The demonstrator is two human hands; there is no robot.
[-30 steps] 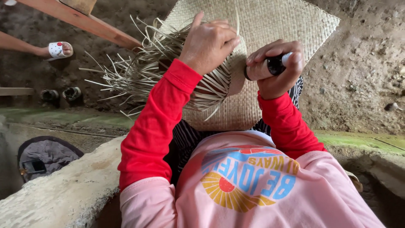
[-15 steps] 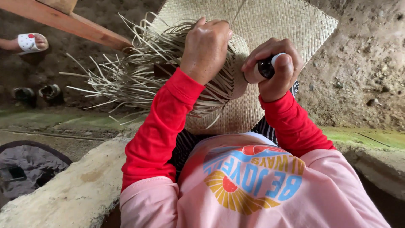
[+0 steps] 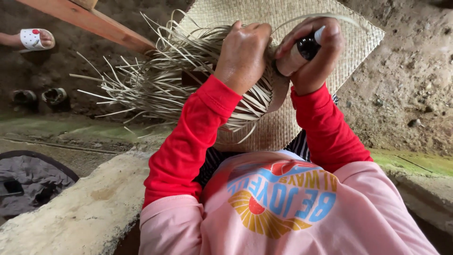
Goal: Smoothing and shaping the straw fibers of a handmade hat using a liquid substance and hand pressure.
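Straw mat (image 3: 349, 52), half woven, stands in front of the person, loose strips (image 3: 155, 85) fanning left. Left hand (image 3: 243, 52) is clenched on the strips; right hand (image 3: 314, 54) is closed around a small dark bottle (image 3: 302, 51). Weaving is mid-course; tightening the strands likely comes next.

Single view, head-mounted. Looks steeply down from above the wearer's chest, so the pink shirt front (image 3: 283, 208) fills the lower frame, seen from its collar side. Close range: both raised forearms and the woven mat (image 3: 283, 127) sit near the lens at upper centre. Facing forward over a concrete ledge (image 3: 80, 217) to the earthen floor (image 3: 406, 80) beyond. No second view.
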